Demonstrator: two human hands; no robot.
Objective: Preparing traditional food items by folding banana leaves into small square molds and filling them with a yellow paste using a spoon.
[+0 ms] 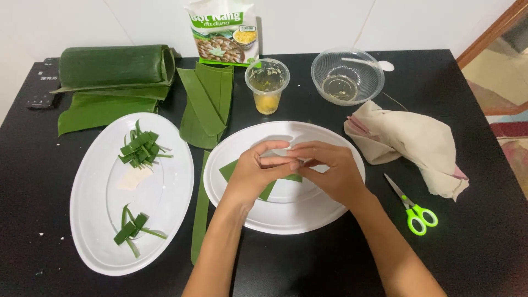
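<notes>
My left hand (254,175) and my right hand (330,168) meet over a white oval plate (242,144) at the table's middle. Their fingertips press together on something small and pale; what it is I cannot make out. Under the hands a cut green leaf piece (229,170) lies flat on the plate. A second white oval plate (99,250) to the left carries folded green leaf parcels (140,148), another small leaf parcel (132,228) and a pale dough patch (132,179).
On the black table (484,242): a rolled banana leaf (113,66), flat leaf strips (209,102), a flour packet (223,33), a plastic cup with yellow filling (267,85), a clear bowl (346,76), a beige cloth (410,143), green-handled scissors (412,206).
</notes>
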